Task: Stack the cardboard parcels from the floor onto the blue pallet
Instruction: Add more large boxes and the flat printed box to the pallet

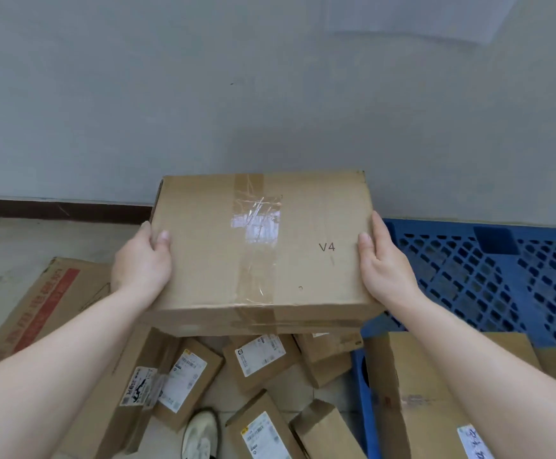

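I hold a taped brown cardboard parcel (263,246) marked "V4" up in front of me, above the floor. My left hand (142,263) grips its left side and my right hand (386,266) grips its right side. The blue lattice pallet (488,276) lies to the right, against the wall. One brown parcel (415,385) with a white label rests on the pallet's near corner. Several small labelled parcels (256,359) lie scattered on the floor below the held box.
A large flat carton with red print (48,303) lies on the floor at left. A grey wall with a dark skirting board (54,208) stands right behind. My light shoe (200,435) is among the small parcels.
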`<state>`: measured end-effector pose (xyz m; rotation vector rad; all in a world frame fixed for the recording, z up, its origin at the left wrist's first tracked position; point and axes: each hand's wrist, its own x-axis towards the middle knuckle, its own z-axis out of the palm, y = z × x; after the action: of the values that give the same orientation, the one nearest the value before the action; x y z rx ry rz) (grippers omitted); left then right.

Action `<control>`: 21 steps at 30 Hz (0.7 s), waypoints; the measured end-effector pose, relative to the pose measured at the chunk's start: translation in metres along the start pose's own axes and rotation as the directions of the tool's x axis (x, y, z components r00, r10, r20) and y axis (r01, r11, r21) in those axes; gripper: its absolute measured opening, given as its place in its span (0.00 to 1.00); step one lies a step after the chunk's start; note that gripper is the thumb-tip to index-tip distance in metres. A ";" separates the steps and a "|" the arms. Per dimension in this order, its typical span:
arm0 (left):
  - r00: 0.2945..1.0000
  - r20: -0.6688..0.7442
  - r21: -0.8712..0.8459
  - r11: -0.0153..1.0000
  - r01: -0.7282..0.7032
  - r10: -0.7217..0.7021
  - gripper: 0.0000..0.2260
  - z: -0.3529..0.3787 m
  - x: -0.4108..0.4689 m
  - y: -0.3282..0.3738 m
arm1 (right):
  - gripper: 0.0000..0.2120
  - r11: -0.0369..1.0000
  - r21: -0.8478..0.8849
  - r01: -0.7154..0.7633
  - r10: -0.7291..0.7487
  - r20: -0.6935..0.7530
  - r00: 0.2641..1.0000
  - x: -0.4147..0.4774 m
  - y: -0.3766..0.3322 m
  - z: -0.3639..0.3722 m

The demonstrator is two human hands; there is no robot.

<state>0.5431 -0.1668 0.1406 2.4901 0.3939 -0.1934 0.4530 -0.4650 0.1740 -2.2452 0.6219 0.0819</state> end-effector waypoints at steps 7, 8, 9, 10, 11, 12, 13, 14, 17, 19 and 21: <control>0.996 -0.004 -0.061 0.994 -0.085 0.085 0.23 0.001 -0.124 0.047 | 0.25 1.000 -0.017 0.004 -0.004 -0.040 0.999 -0.082 0.048 -0.099; 0.995 0.000 -0.063 0.994 -0.095 0.095 0.22 0.002 -0.139 0.053 | 0.25 1.000 -0.021 0.002 -0.003 -0.047 0.999 -0.092 0.055 -0.111; 0.994 0.006 -0.061 0.993 -0.105 0.106 0.22 0.003 -0.152 0.059 | 0.25 1.000 -0.026 -0.002 0.001 -0.053 0.999 -0.101 0.062 -0.122; 0.993 0.013 -0.061 0.992 -0.112 0.113 0.22 0.005 -0.164 0.063 | 0.25 1.000 -0.024 -0.009 0.007 -0.060 0.998 -0.111 0.069 -0.131; 0.993 0.018 -0.063 0.991 -0.117 0.119 0.21 0.007 -0.176 0.067 | 0.25 1.000 -0.020 -0.014 0.013 -0.068 0.998 -0.120 0.076 -0.139; 0.992 0.025 -0.069 0.990 -0.122 0.124 0.21 0.009 -0.188 0.071 | 0.25 1.000 -0.016 -0.019 0.018 -0.076 0.997 -0.129 0.084 -0.147; 0.990 0.033 -0.076 0.988 -0.132 0.134 0.20 0.011 -0.200 0.075 | 0.24 1.000 -0.012 -0.021 0.020 -0.088 0.996 -0.138 0.090 -0.153; 0.988 0.038 -0.081 0.986 -0.147 0.150 0.19 0.014 -0.210 0.078 | 0.24 1.000 -0.004 -0.022 0.021 -0.103 0.994 -0.146 0.098 -0.159; 0.986 0.052 -0.073 0.985 -0.154 0.158 0.18 0.022 -0.239 0.079 | 0.24 0.999 0.016 -0.043 0.044 -0.122 0.992 -0.172 0.125 -0.170; 0.983 0.063 -0.090 0.982 -0.167 0.173 0.16 0.027 -0.257 0.081 | 0.23 0.999 0.024 -0.036 0.039 -0.136 0.990 -0.187 0.144 -0.179; 0.979 0.060 -0.097 0.977 -0.191 0.197 0.13 0.035 -0.275 0.083 | 0.23 0.998 0.052 -0.035 0.042 -0.141 0.989 -0.200 0.161 -0.189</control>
<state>0.3080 -0.3162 0.2203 2.4063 0.1263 -0.1780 0.1774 -0.6102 0.2441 -2.2045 0.7359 -0.0738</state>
